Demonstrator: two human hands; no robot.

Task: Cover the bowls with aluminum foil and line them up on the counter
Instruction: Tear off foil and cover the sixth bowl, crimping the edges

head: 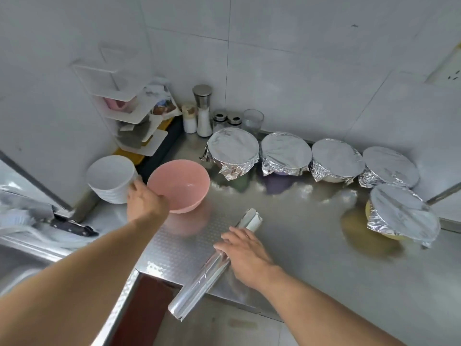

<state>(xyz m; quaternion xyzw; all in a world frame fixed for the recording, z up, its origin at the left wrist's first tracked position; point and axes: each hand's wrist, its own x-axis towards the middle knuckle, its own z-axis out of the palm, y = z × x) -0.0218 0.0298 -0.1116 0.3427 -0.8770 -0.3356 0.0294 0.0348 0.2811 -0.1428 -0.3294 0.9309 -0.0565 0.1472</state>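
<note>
The pink bowl (179,186) sits uncovered on the steel counter (299,216), left of centre, its near-left rim under the left hand (146,201); the fingers curl over that rim, so I judge they are gripping it, though the fingertips themselves are hidden. Just to its left, touching or nearly so, stands a stack of white bowls (111,179), also uncovered. The foil roll (217,265) lies slantwise at the counter's near edge, one end hanging out past it, and the right hand (245,253) rests on top with fingers spread and relaxed, pressing rather than clasping. Along the back wall four foil-covered bowls (285,153) stand in a row, with a fifth covered bowl (404,213) nearer the front at the far right, out of line. The step in hand looks to be bringing the pink bowl to the open counter beside the roll. To do it well, slide or lift it clear of the white stack without knocking it, set it where a sheet can be drawn straight over the mouth, keep the roll pinned so it does not tip off the edge, and pull enough foil to fold down all round the rim. Behind stand shakers and jars (203,111) and a white corner rack (124,106); a knife (72,227) lies by the sink.
</note>
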